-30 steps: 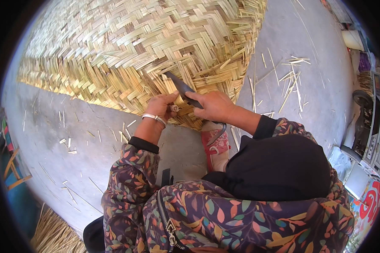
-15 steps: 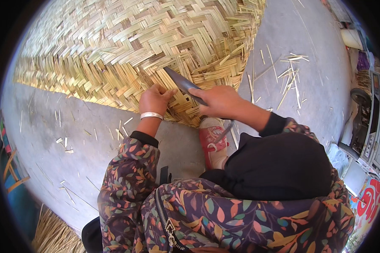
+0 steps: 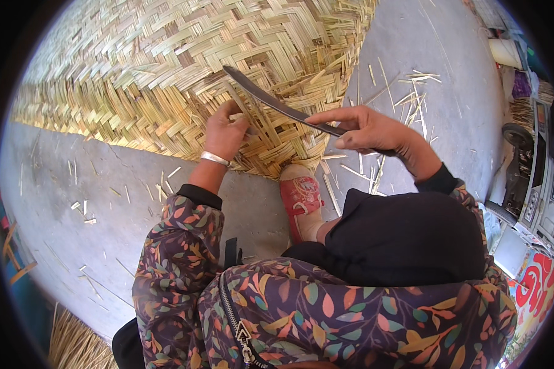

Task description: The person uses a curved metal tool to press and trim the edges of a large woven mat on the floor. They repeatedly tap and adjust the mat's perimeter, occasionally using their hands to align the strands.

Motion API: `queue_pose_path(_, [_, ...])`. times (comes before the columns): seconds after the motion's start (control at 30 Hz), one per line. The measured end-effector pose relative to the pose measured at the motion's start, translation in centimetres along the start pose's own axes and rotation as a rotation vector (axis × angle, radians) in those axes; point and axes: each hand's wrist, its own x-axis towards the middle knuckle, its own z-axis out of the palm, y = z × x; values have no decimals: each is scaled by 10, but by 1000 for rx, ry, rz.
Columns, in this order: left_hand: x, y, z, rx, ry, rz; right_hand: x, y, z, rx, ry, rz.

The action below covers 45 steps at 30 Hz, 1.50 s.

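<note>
A large woven mat (image 3: pixel 184 55) of flat straw-coloured strips lies ahead of me, its near corner close to my shoe. My left hand (image 3: pixel 226 132), with a silver bracelet at the wrist, is at the mat's near edge. Its thumb and fingers pinch a strip (image 3: pixel 237 97) that stands up off the weave. In my right hand (image 3: pixel 369 130) is a long, dark, slightly curved blade (image 3: pixel 271 101), held near its right end. The blade slants over the mat's corner, its tip up and to the left, beyond my left hand.
My foot in a red and beige shoe (image 3: pixel 303 200) rests by the mat's corner. Loose cut strips (image 3: pixel 415 104) lie scattered on the grey floor (image 3: pixel 449 147). A bundle of straw (image 3: pixel 80 338) is at the lower left. A vehicle (image 3: pixel 529 166) stands at the far right.
My right hand has drawn back to the right, lifting the blade off the weave, so more of its length shows. My left hand stays at the edge, and the strip there now stands up.
</note>
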Motion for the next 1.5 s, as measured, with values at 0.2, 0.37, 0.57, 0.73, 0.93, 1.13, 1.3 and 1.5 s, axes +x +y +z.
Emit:
queue_pose_path(0.2, [-6,3,9,45,-173,-232,-12,18,24,328,25,106])
queue_pose_path(0.37, [-10,-16,22,130,91,-142,-3,19,29,-117,51,214])
queue_pose_path(0.57, [-9,-32,15,-57,50,-117,2,14,15,-348,-12,175])
queue_pose_path(0.73, [-8,-29,14,-283,3,-205,4,9,11,-341,-40,202])
queue_pose_path(0.93, [-4,-23,10,-245,-45,-245,13,24,20,-419,29,139])
queue_pose_path(1.13, [1,-23,11,-235,-8,-291,30,65,52,-684,236,-5])
queue_pose_path(1.3, [1,-16,10,-107,-15,-359,60,78,66,-674,370,-67])
queue_pose_path(1.5, [-16,-19,19,-296,-114,-526,70,72,65,-776,356,-5])
